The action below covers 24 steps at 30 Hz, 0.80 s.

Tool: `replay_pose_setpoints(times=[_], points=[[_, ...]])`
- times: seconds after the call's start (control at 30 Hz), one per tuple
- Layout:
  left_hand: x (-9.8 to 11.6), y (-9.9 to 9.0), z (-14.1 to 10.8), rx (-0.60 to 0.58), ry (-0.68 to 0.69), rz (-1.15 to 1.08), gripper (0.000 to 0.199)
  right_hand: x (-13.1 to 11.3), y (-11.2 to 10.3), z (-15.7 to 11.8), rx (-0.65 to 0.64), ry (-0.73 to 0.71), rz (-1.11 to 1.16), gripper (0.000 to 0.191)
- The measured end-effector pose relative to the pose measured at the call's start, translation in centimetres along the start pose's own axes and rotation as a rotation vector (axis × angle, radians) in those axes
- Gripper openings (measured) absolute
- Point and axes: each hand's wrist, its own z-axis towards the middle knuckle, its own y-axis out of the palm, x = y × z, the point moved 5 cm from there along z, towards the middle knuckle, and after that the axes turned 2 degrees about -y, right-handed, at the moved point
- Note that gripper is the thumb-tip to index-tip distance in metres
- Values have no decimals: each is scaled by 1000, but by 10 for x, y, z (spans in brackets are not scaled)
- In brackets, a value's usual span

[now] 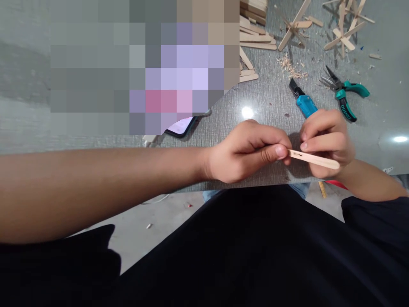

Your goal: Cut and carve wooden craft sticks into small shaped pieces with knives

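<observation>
My left hand [252, 151] pinches one end of a wooden craft stick [319, 161] between thumb and fingers. A short dark slit shows in the stick near my thumb. Its free, rounded end extends to the right, across the front of my right hand [330, 143]. The fingers of that hand are curled in close behind the stick; whether they grip anything is hidden. Just beyond them is a blue utility knife [305, 102], blade pointing away, the rear of its handle covered by my right hand.
Teal-handled pliers [343, 91] lie at the right, jaws apart. Wood shavings [289, 66], crossed-stick assemblies [341, 38] and loose craft sticks [258, 40] are farther back. A phone [182, 130] rests at left beside a blurred-out area. The table's near edge [255, 186] runs below my hands.
</observation>
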Motion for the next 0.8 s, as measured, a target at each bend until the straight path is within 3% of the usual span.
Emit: replay_pose_setpoints(times=[0.23, 0.37, 0.47, 0.63, 0.8], points=[[0, 0, -4, -41, 129, 61, 53, 5, 1, 6, 17, -140, 121, 10], [0, 1, -2, -41, 110, 45, 56, 4, 2, 11, -74, -147, 118, 15], [2, 2, 1, -27, 102, 21, 57, 2, 1, 11, -46, -141, 82, 18], [1, 0, 3, 48, 88, -25, 58, -4, 5, 11, -161, -133, 95, 5], [1, 0, 3, 75, 60, -25, 60, 2, -5, 8, 0, -81, -35, 4]])
